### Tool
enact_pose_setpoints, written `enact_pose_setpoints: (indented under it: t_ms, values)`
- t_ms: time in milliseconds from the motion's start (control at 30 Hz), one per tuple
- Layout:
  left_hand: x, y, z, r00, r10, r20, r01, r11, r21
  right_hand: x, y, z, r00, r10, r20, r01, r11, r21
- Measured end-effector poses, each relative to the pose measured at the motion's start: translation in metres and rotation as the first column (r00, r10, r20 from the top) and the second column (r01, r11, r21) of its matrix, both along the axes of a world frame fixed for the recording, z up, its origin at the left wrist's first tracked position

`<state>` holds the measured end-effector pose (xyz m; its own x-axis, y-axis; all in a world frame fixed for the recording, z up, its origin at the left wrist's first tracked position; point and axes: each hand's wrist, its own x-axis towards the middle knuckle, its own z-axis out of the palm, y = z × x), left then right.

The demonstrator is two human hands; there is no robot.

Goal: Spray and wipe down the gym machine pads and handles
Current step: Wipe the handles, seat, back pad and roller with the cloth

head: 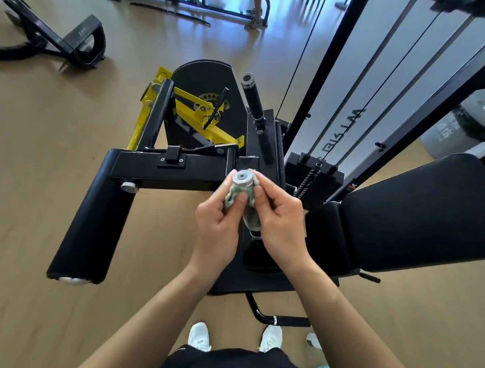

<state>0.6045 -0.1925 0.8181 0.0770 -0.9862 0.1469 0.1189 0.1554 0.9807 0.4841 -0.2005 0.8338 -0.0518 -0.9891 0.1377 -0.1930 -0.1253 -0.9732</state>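
The left hand (217,224) and the right hand (281,224) are both closing around a green-and-white cloth (239,197) wrapped on an upright handle (243,181) with a round metal end cap, at the near edge of the machine's black frame (169,169). A long black roller pad (87,221) is hanging off the frame's left end over the tan wood-look floor (43,147). The black seat pad (417,216) is lying at the right. A 2nd handle (253,98) is standing farther back, beside a yellow lever arm (199,118). Cables (379,78) are rising at the right. Other black equipment (61,39) is sitting on the floor at the far left. White shoes (200,337) are showing below.
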Motion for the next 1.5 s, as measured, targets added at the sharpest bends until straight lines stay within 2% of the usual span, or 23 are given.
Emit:
enact_pose_setpoints:
  t_ms: [167,267,400,667,767,933,1033,1133,1333,1500]
  values:
    - [-0.005,0.004,-0.018,1.0,-0.002,0.021,0.002,1.0,-0.006,-0.007,0.004,-0.009,0.999,0.02,-0.035,-0.02,1.0,0.004]
    - [-0.014,0.018,-0.039,0.997,-0.08,0.02,0.078,0.995,0.067,-0.019,0.02,-0.029,0.997,0.0,-0.079,0.006,0.997,0.082]
    - [-0.019,0.026,-0.05,0.992,-0.124,-0.001,0.123,0.981,0.151,-0.024,0.027,-0.037,0.998,-0.021,-0.065,0.031,0.986,0.163]
    - [-0.002,0.004,0.003,0.999,0.036,-0.031,-0.035,0.999,0.026,-0.003,0.002,-0.002,0.999,0.04,0.016,-0.041,0.999,0.015]
    - [-0.006,0.003,-0.004,0.998,0.064,-0.025,-0.063,0.998,0.02,-0.007,0.005,-0.007,0.999,0.043,-0.011,-0.043,0.999,0.031]
    - [-0.021,0.026,-0.042,0.998,-0.046,-0.04,0.051,0.989,0.139,-0.028,0.027,-0.041,0.998,0.021,-0.067,-0.01,0.989,0.149]
    - [-0.023,0.03,-0.046,0.999,-0.041,-0.033,0.046,0.981,0.19,-0.031,0.028,-0.045,0.998,0.0,-0.06,0.01,0.988,0.155]
    - [-0.021,0.024,-0.035,1.0,0.017,-0.027,-0.012,0.985,0.17,-0.027,0.024,-0.036,1.0,-0.007,-0.022,0.009,0.993,0.115]
    - [-0.02,0.004,-0.002,0.961,0.272,0.042,-0.275,0.957,0.094,-0.012,-0.009,-0.004,0.991,0.128,0.047,-0.127,0.992,-0.025]
    - [-0.031,0.014,0.0,0.942,0.278,0.187,-0.298,0.951,0.084,-0.028,-0.007,-0.018,0.978,0.199,0.054,-0.199,0.98,-0.005]
